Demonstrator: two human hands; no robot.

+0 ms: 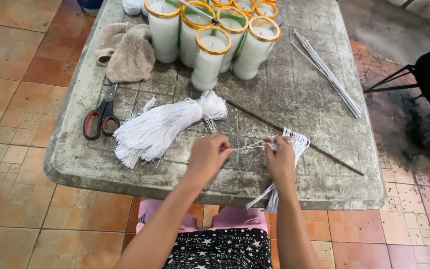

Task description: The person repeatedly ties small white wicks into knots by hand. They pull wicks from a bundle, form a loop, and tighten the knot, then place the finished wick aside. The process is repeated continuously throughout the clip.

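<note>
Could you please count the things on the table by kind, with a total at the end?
Candles in gold-rimmed glasses: at least 8, back ones cut off
White string bundles: 2
Scissors: 1
Cloth: 1
Thin brown stick: 1
Bundle of thin white rods: 1
Total: at least 14

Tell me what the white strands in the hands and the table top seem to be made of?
White strands, held by the right hand and pinched by the left hand: probably cotton string, matte, with limp frayed ends like the bundle nearby. Table top: possibly moulded plastic, grey and stained, with a grid texture and rounded rim; concrete cannot be excluded.
</note>
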